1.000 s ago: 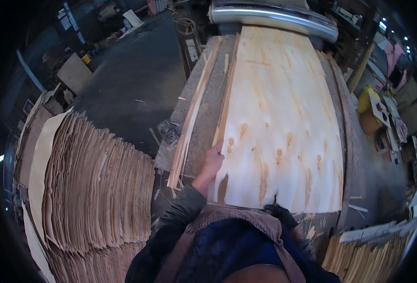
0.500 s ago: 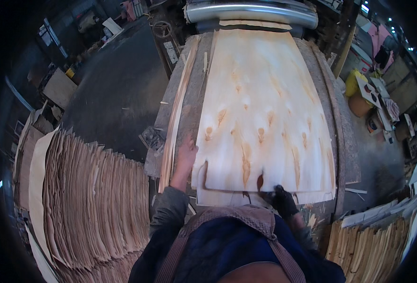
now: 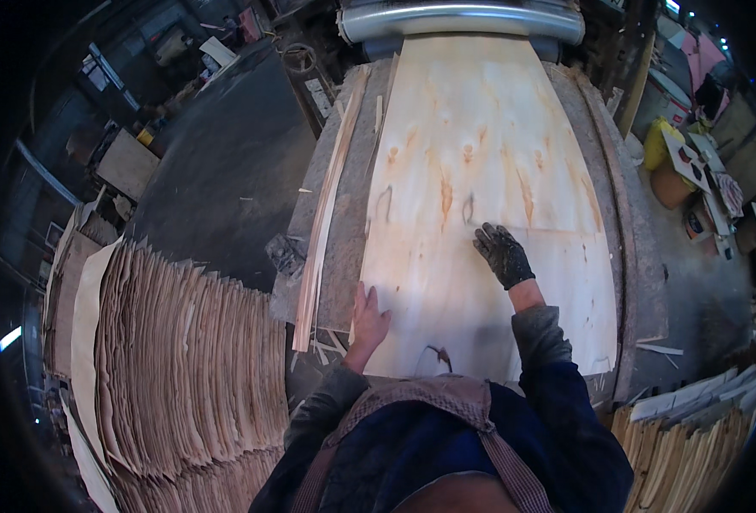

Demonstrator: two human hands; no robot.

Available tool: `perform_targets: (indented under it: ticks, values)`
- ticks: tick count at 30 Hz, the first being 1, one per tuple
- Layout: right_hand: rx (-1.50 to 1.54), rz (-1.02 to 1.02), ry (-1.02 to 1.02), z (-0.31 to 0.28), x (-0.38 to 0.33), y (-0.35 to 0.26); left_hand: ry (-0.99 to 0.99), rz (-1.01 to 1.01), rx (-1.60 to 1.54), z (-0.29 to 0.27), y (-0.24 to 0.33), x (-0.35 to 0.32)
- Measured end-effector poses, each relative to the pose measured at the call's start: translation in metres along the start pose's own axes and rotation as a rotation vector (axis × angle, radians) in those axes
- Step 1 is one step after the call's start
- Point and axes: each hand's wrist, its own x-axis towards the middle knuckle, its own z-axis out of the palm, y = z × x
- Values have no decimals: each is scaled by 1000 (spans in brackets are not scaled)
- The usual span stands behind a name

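Note:
Pale wood veneer sheets lie overlapping in front of me. The farther veneer sheet (image 3: 498,128), marked with brown knots, reaches up to a shiny metal roller (image 3: 463,20). Nearer my body lies a second, plainer veneer sheet (image 3: 455,291) with a dark split close to my apron. My right hand (image 3: 504,256), in a dark, stained glove, is over the sheets just below the seam between them, fingers stretched out. My left hand (image 3: 369,318) is bare and rests at the near sheet's left edge, fingers extended. Neither hand grips anything.
Long narrow veneer strips (image 3: 331,205) lie along the table's left side. A tall stack of brown veneer sheets (image 3: 190,359) stands at my left, another stack (image 3: 694,445) at my right. A handwheel (image 3: 299,58) is beside the roller. A brown bucket (image 3: 670,188) stands far right.
The knotted sheet has moved away from me, farther under the roller, baring the sheet below. My right hand has left its near edge and reached forward; my left hand has come back nearer.

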Motion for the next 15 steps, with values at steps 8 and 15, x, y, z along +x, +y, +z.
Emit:
perform_targets:
  ticks: [8,15]
  values:
    - [806,512,-118,47,-129,-16,97,98,-270,-6,-7,5]
    - [889,792,20,62,-241,-7,22,62,-708,-45,0,15]
